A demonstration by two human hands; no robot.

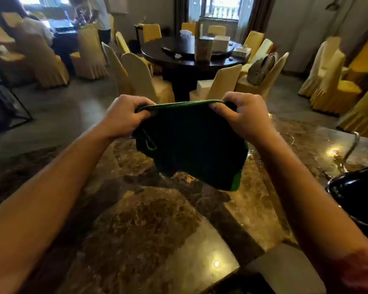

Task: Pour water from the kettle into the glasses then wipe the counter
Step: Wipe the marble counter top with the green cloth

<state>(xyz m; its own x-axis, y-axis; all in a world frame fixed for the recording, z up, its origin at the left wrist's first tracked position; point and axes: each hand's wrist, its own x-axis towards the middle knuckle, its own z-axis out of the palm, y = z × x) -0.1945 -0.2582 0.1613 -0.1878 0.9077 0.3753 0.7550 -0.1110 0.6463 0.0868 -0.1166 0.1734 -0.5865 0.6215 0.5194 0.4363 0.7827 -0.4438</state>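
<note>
A dark green cloth (191, 145) hangs stretched in the air above the brown marble counter (149, 219). My left hand (123, 117) pinches its upper left corner and my right hand (244, 115) pinches its upper right corner. The cloth's lower edge hangs free, a little above the counter. A glossy black rounded object (357, 187), maybe the kettle, sits at the right edge, partly cut off. A thin clear glass stem (352, 149) rises just behind it; the rest of the glasses is hard to make out.
Wet, shiny patches (336, 153) lie on the counter at the right. Beyond the counter stand a dark round table (189, 58) with boxes and several yellow-covered chairs (145, 79). People stand at the far left by a window.
</note>
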